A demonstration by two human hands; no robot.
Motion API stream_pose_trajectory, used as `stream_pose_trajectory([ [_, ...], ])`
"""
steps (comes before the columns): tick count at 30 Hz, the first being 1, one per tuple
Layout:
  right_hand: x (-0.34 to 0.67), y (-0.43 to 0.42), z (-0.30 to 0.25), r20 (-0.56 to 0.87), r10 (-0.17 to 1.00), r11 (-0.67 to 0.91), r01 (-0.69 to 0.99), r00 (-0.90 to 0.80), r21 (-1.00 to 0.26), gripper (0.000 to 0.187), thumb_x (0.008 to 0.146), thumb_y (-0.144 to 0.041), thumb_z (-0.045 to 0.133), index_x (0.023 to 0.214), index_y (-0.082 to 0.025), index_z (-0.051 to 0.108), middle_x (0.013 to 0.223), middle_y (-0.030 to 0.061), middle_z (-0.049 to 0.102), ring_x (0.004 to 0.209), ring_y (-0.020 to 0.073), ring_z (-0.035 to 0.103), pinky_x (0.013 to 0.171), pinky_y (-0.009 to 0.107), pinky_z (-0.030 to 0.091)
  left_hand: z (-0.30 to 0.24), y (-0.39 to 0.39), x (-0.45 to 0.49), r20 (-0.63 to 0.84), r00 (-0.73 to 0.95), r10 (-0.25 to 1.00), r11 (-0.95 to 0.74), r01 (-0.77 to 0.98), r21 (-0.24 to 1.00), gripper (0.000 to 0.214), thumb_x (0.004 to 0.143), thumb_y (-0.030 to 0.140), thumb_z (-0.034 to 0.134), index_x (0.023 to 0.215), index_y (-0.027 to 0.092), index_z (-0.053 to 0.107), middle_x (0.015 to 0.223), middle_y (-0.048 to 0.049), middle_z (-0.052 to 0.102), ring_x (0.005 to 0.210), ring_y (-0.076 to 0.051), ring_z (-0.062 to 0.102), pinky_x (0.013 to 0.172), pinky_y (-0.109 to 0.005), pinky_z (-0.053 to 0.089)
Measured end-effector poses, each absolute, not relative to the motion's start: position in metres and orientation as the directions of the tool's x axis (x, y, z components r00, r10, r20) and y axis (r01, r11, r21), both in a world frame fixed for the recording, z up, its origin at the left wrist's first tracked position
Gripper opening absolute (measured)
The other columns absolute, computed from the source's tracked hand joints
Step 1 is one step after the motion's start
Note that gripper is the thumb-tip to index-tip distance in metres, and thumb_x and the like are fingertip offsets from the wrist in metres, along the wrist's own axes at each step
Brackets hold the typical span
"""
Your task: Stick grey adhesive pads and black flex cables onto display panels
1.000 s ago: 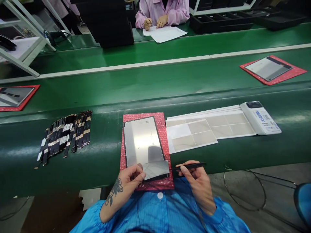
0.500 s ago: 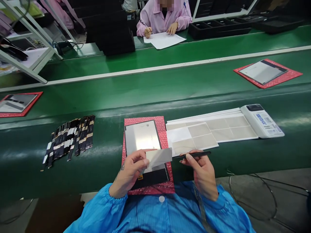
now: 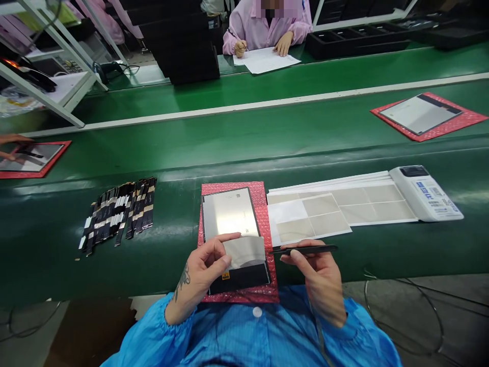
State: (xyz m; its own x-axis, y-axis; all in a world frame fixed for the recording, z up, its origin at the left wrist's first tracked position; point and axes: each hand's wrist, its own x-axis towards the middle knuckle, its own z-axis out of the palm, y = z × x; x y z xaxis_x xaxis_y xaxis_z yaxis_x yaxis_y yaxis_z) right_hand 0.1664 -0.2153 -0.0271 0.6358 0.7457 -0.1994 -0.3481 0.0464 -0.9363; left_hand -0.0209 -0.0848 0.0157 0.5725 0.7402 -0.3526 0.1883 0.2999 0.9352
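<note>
A flat display panel (image 3: 230, 216) lies on a red bubble-wrap mat (image 3: 260, 196) at the near edge of the green belt. My left hand (image 3: 204, 267) pinches a grey film sheet (image 3: 244, 252) over the panel's near end; a dark strip of the panel shows below it. My right hand (image 3: 317, 275) is closed on black tweezers (image 3: 305, 250) whose tip points left toward the film's right edge.
Sheets of grey film pieces (image 3: 336, 209) and a white device (image 3: 426, 192) lie to the right. Several black flex cables (image 3: 118, 214) lie to the left. Other panels on red mats (image 3: 428, 114) sit farther off. A person in pink (image 3: 267, 28) writes across the belt.
The film came up off the panel's near end in my left hand, then dropped back closer to the panel. My right hand with the tweezers stayed beside it.
</note>
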Motion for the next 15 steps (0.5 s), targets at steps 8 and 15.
stream_pose_trajectory([
  [8, 0.1661, -0.2137, -0.0298, -0.13, 0.767, 0.062, -0.275, 0.628, -0.959, 0.019, 0.081, -0.028, 0.074, 0.093, -0.021, 0.061, 0.088, 0.0024, 0.071, 0.081, 0.0176, 0.07, 0.074, 0.03, 0.063, 0.0182, -0.0852, -0.0196, -0.34, 0.594, 0.729, 0.299, 0.17, 0.939, 0.034, 0.081, 0.037, 0.066, 0.063, 0.013, 0.049, 0.13, -0.0151, 0.059, 0.072, -0.013, 0.052, 0.061, -0.023, 0.035],
  [15, 0.1645, -0.2109, -0.0328, -0.135, 0.793, 0.061, -0.297, 0.595, -0.953, 0.015, 0.083, -0.028, 0.072, 0.094, -0.026, 0.061, 0.088, -0.0022, 0.072, 0.078, 0.0098, 0.07, 0.073, 0.016, 0.058, 0.018, -0.0838, -0.0183, -0.33, 0.609, 0.721, 0.288, 0.169, 0.942, 0.035, 0.081, 0.037, 0.066, 0.063, 0.013, 0.047, 0.13, -0.0156, 0.059, 0.068, -0.011, 0.05, 0.058, -0.022, 0.033],
])
